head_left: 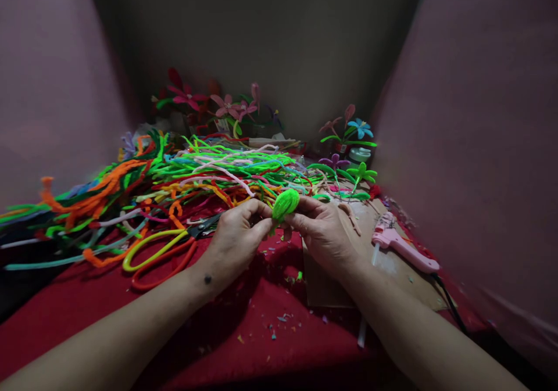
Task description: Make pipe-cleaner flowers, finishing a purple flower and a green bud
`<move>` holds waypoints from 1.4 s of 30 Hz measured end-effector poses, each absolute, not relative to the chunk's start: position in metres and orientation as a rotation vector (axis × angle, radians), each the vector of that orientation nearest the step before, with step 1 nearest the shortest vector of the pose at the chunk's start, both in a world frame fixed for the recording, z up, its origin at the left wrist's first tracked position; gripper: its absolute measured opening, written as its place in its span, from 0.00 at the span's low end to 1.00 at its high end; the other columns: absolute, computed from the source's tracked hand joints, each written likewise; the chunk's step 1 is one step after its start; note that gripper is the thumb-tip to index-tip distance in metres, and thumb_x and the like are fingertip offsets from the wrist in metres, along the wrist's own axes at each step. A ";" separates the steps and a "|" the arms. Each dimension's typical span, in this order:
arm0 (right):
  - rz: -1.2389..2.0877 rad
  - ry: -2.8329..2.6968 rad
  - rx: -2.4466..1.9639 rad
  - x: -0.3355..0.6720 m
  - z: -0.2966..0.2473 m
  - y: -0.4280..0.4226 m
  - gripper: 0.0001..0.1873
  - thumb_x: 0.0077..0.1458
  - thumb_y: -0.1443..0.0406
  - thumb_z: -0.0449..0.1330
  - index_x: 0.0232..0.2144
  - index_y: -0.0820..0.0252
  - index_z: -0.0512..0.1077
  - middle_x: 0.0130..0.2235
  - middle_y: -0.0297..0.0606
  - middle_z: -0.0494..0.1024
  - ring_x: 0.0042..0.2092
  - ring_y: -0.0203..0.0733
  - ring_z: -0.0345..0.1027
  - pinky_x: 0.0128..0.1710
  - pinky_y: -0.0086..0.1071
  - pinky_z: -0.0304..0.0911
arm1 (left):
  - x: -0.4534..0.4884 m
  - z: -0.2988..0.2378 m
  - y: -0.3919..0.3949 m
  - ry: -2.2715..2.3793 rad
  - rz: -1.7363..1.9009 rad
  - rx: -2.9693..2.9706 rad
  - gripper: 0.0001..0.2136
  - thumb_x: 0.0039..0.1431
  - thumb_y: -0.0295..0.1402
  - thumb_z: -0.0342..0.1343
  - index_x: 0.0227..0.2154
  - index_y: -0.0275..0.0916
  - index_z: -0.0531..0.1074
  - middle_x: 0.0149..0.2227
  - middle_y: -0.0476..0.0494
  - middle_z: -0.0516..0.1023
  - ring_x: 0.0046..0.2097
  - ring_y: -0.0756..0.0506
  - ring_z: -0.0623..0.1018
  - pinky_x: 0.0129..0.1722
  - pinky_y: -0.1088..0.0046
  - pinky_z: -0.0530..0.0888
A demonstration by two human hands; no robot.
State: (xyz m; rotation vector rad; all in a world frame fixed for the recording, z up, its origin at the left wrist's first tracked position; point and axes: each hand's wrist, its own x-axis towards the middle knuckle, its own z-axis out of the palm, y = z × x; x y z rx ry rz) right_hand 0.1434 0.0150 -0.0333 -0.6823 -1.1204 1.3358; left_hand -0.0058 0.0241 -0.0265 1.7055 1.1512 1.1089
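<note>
A bright green pipe-cleaner petal (285, 204), rounded and folded close, is held up between my two hands above the red cloth. My left hand (242, 228) pinches its lower left side with thumb and forefinger. On the other side, my right hand (320, 228) grips it between thumb and fingers. The fingertips hide its lower end. Just left of my left hand lie scissors (159, 260) with one yellow and one red handle loop, their dark blades pointing toward the pile of colored pipe cleaners (231, 164).
A pink glue gun (405, 248) rests on a cardboard sheet (337, 283) at the right, its cord trailing off the edge. Pipe-cleaner flowers (226, 106) stand at the back, with a blue one (360, 128) farther right. Small scraps dot the red cloth (218, 344).
</note>
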 end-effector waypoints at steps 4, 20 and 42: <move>1.327 -1.127 -0.710 0.142 -0.033 0.014 0.09 0.39 0.62 0.68 0.26 0.60 0.76 0.23 0.32 0.73 0.23 0.34 0.62 0.24 0.31 0.61 | -0.008 -0.032 0.026 1.172 1.115 1.882 0.04 0.51 0.29 0.52 0.27 0.36 0.71 0.25 0.49 0.73 0.28 0.50 0.70 0.28 0.76 0.66; 1.383 -1.046 -0.723 0.136 -0.038 0.013 0.12 0.38 0.62 0.69 0.28 0.62 0.75 0.24 0.31 0.74 0.23 0.32 0.65 0.22 0.28 0.62 | -0.007 -0.031 0.026 1.229 1.117 2.061 0.08 0.51 0.27 0.48 0.27 0.36 0.73 0.27 0.46 0.76 0.29 0.49 0.74 0.30 0.74 0.69; 1.442 -1.052 -0.797 0.135 -0.042 0.012 0.12 0.35 0.62 0.69 0.23 0.64 0.76 0.20 0.32 0.72 0.22 0.33 0.64 0.18 0.27 0.62 | -0.006 -0.020 0.020 1.319 1.005 2.141 0.08 0.48 0.24 0.52 0.19 0.35 0.73 0.19 0.49 0.73 0.23 0.51 0.70 0.24 0.77 0.64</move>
